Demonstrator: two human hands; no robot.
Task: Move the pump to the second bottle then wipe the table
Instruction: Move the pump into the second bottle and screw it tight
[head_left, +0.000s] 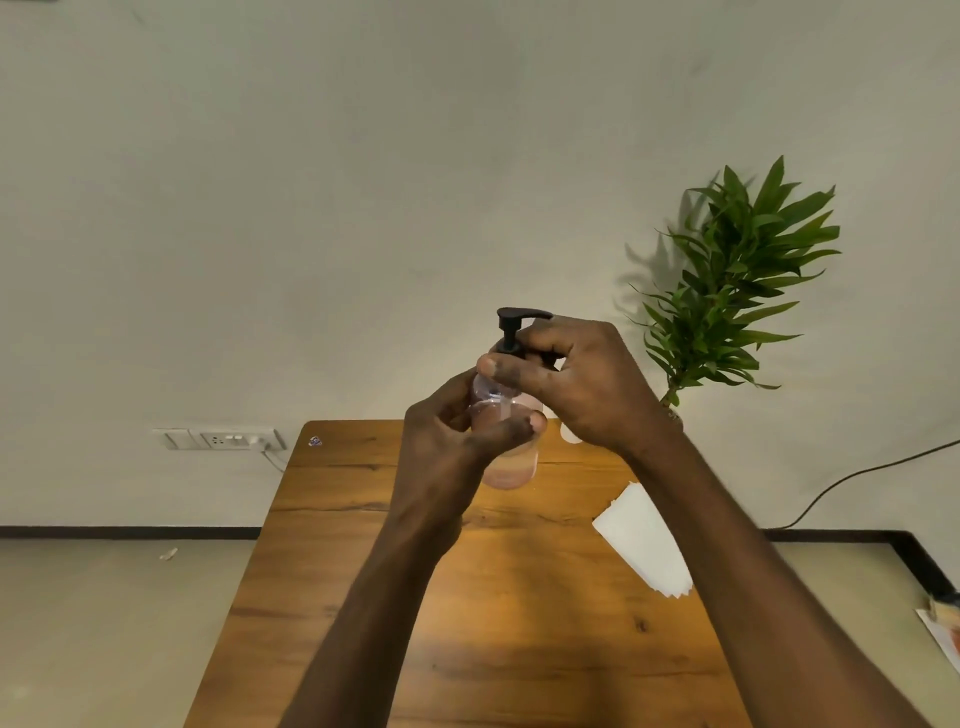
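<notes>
Mid-task, pump stage. Left hand (457, 441) wrapped round a clear bottle (511, 457) with pinkish liquid, held above the worktop (363, 597). Right hand (576, 384), fingers (493, 366) pinching the black pump (514, 330) at its collar. Unscrewing or screwing on: cannot tell. Second bottle (570, 434) possibly behind the right hand, mostly hidden. White wipe (641, 540) untouched on the worktop; wiping still left.
</notes>
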